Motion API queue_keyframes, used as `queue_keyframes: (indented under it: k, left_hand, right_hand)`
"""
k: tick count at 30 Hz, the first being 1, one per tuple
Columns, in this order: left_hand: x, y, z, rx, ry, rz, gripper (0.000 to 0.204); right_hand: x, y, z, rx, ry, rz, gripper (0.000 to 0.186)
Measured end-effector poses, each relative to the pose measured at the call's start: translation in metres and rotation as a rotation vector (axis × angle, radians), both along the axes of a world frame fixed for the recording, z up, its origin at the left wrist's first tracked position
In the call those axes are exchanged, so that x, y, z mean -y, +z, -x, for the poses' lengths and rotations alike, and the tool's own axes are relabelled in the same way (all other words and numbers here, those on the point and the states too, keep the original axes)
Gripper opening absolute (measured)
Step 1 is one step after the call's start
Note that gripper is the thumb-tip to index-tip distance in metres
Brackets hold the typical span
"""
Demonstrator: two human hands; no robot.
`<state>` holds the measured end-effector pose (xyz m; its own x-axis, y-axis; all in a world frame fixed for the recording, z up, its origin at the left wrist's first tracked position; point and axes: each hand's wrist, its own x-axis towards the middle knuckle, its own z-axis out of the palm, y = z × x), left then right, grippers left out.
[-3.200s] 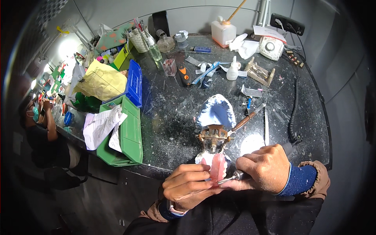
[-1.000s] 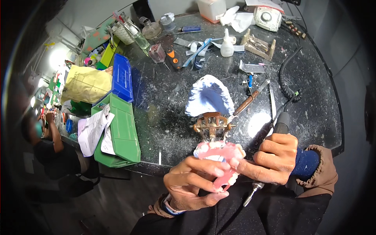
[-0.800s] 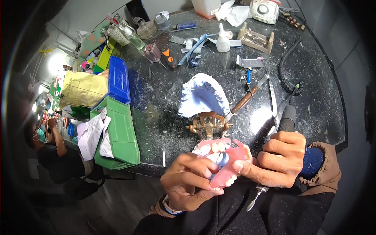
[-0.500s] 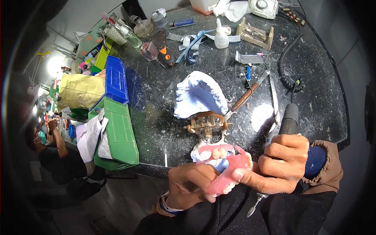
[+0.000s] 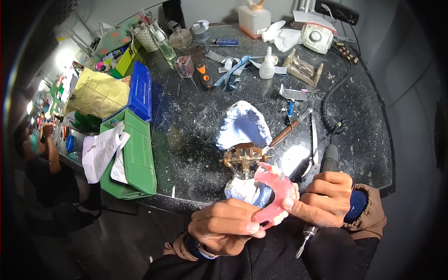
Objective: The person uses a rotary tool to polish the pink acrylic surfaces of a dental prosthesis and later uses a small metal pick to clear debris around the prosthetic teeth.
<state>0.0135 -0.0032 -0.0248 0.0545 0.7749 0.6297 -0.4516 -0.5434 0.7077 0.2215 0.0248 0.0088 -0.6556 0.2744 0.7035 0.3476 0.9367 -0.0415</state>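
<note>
A pink, horseshoe-shaped denture base (image 5: 280, 187) with whitish teeth along its outer edge is held up over the near edge of the black worktop (image 5: 186, 163). The left hand (image 5: 223, 226) pinches its lower end between thumb and fingers; the right hand (image 5: 326, 198) has its fingers curled around a dark handpiece (image 5: 330, 159) and rests one extended digit against the denture base's outer side. The handpiece's metal burr (image 5: 299, 248) points down, clear of the denture base. Just behind, the denture base covers part of a whitish-blue lower cast (image 5: 245, 190), which joins a brown hinged frame (image 5: 245, 155) with a larger upper cast (image 5: 242, 126) tipped back beyond it. A brown-handled knife (image 5: 285, 134) slants close by the frame's right side, and a slim metal tool (image 5: 314, 140) lies further right, near a coiled cord (image 5: 330, 109). Further back are blue-grey strips (image 5: 231, 74), a white dropper bottle (image 5: 267, 67) and a small tool rack (image 5: 302, 69). Papers (image 5: 100, 154) hang over a green bin (image 5: 140, 158) at left; beyond it sits a co-worker (image 5: 44, 172).
</note>
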Motion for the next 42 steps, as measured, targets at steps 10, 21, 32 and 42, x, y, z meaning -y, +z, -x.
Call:
queue_keyframes:
  k: [10, 21, 32, 42]
  left_hand:
    - [-0.014, 0.008, 0.006, -0.160, 0.247, -0.075, 0.012]
    - [-0.026, 0.010, 0.005, -0.391, 0.146, -0.058, 0.021]
    - [-0.026, 0.010, 0.004, -0.345, 0.057, 0.037, 0.025]
    - [-0.027, 0.002, 0.006, -0.331, 0.031, 0.077, 0.026]
  right_hand:
    - [0.001, 0.005, -0.003, 0.008, -0.047, 0.168, 0.035]
    - [-0.007, 0.004, 0.000, -0.050, -0.113, 0.278, 0.029]
    - [-0.009, -0.007, 0.004, -0.130, -0.142, 0.243, 0.019]
    - [-0.010, -0.010, 0.003, -0.119, -0.143, 0.226, 0.018]
